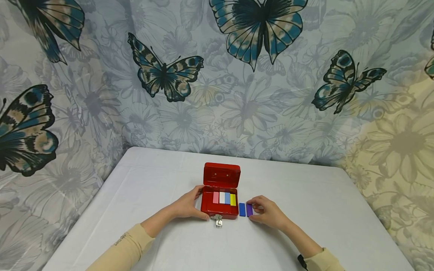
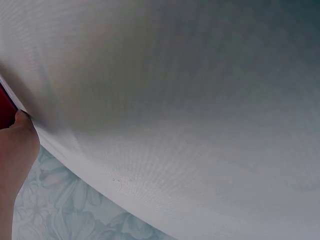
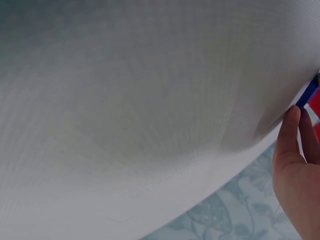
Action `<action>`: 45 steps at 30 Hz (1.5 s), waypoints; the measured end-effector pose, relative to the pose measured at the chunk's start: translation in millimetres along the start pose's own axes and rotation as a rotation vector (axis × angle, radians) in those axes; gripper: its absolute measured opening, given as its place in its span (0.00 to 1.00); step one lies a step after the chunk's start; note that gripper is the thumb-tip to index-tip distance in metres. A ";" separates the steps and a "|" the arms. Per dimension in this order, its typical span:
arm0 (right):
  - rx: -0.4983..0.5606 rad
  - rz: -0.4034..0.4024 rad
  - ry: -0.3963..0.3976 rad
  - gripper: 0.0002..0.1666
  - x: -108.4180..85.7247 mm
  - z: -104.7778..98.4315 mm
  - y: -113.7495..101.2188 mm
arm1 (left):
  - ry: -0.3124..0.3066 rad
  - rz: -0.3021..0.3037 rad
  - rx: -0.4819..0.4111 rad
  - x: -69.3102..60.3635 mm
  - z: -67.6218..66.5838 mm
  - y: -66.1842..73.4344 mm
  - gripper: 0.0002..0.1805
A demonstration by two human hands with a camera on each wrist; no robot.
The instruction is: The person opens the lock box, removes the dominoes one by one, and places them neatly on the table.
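Observation:
A small red cash box (image 1: pixel 219 216) stands on the white table with its lid (image 1: pixel 222 175) raised. My left hand (image 1: pixel 186 203) holds the box's left side, thumb at the front corner and fingers toward the back. Inside, toward the right, lie a pink block (image 1: pixel 216 197), a white block (image 1: pixel 222 197), a light blue block (image 1: pixel 227 198) and a yellow block (image 1: pixel 233 200). Just right of the box is a dark blue block (image 1: pixel 242 209). Beside that, my right hand (image 1: pixel 269 213) pinches a purple block (image 1: pixel 249 210) between thumb and fingers.
A silver clasp (image 1: pixel 218 221) sticks out at the box's front. The white table (image 1: pixel 162 165) reaches back to a wall hanging (image 1: pixel 244 109) printed with butterflies and flowers.

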State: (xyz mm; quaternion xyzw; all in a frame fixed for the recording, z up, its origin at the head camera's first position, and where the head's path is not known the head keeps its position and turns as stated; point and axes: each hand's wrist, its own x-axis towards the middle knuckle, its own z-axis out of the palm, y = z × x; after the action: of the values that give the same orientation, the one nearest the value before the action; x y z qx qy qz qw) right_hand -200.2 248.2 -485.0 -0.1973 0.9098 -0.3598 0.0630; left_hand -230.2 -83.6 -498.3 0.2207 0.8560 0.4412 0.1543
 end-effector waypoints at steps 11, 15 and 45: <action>0.011 0.033 -0.001 0.27 1.0 0.1 -1.6 | -0.003 0.000 -0.008 -0.1 -0.1 -0.8 0.58; 0.021 0.027 -0.001 0.27 0.7 -0.6 -1.2 | -0.005 0.004 -0.006 0.3 -0.1 -1.7 0.58; 0.394 0.371 0.136 0.19 4.2 1.7 -11.4 | -0.005 0.000 -0.011 0.8 0.3 -1.5 0.58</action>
State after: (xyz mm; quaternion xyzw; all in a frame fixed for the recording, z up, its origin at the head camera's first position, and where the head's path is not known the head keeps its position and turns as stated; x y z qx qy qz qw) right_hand -200.0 237.9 -478.4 0.0132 0.8449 -0.5246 0.1036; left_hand -231.0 -83.8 -499.8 0.2210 0.8533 0.4452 0.1577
